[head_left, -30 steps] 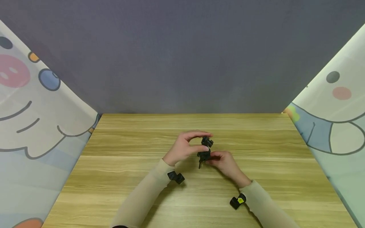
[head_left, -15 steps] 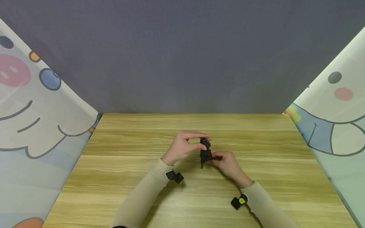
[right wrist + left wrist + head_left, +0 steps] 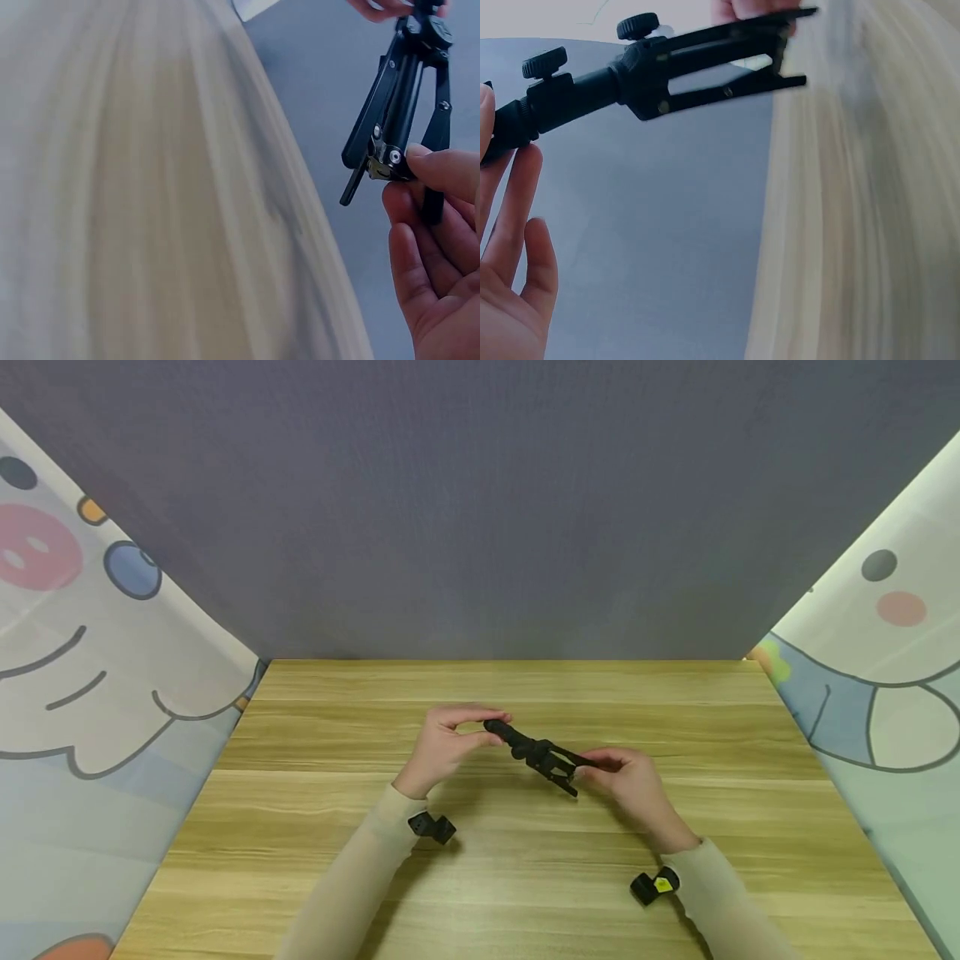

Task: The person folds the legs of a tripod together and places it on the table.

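Note:
A small black tripod is held above the table between both hands, lying slantwise from upper left to lower right in the head view. My left hand holds its narrow head end between thumb and fingers. At the leg end, my right hand pinches a part near the leg tips. Two knobs and the partly spread legs show in the left wrist view. In the right wrist view, thumb and fingers meet close to a metal brace between the legs.
The wood-grain table lies under both hands. Behind it rises a grey panel, with cartoon-printed curtains at either side. A small black camera is strapped to each wrist.
The tripod has turned from pointing mostly toward the body to lying slantwise across. My left hand has moved left and my right hand right, so they stand further apart.

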Action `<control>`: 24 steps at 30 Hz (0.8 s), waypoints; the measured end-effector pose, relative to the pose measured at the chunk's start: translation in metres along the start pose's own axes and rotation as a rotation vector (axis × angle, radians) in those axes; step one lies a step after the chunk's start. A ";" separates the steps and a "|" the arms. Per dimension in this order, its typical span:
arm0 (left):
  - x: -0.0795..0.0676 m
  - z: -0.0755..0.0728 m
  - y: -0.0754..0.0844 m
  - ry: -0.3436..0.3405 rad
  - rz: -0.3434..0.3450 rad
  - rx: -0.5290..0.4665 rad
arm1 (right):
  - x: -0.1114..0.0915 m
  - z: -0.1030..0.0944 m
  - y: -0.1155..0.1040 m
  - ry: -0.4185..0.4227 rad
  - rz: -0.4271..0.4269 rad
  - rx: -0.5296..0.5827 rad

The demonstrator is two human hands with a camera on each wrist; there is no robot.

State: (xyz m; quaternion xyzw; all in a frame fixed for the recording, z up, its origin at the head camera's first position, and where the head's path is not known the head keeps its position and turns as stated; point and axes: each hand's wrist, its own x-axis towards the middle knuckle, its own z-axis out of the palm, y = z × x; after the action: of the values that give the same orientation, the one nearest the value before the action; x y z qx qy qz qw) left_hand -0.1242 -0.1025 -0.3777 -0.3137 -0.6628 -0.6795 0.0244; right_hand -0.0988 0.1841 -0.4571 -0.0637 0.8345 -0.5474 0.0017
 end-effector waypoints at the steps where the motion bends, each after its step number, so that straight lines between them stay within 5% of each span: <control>1: -0.001 -0.002 0.000 0.006 -0.012 0.017 | -0.001 -0.003 -0.005 0.002 -0.007 0.006; 5: -0.006 -0.008 -0.003 0.034 -0.068 0.101 | -0.002 -0.011 -0.028 0.014 -0.033 -0.002; 10: -0.012 -0.015 -0.019 0.065 -0.149 0.154 | 0.001 -0.019 -0.032 0.047 -0.048 -0.050; 17: -0.017 -0.021 -0.039 0.056 -0.258 0.145 | 0.013 -0.026 -0.009 0.100 -0.093 -0.092; 24: -0.017 -0.022 -0.030 0.019 -0.382 0.188 | 0.020 -0.027 0.003 0.128 -0.131 -0.150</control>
State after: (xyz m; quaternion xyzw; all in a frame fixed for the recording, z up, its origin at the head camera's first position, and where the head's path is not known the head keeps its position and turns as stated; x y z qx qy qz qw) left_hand -0.1325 -0.1257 -0.4104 -0.1722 -0.7705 -0.6098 -0.0697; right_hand -0.1205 0.2073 -0.4478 -0.0828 0.8655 -0.4854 -0.0922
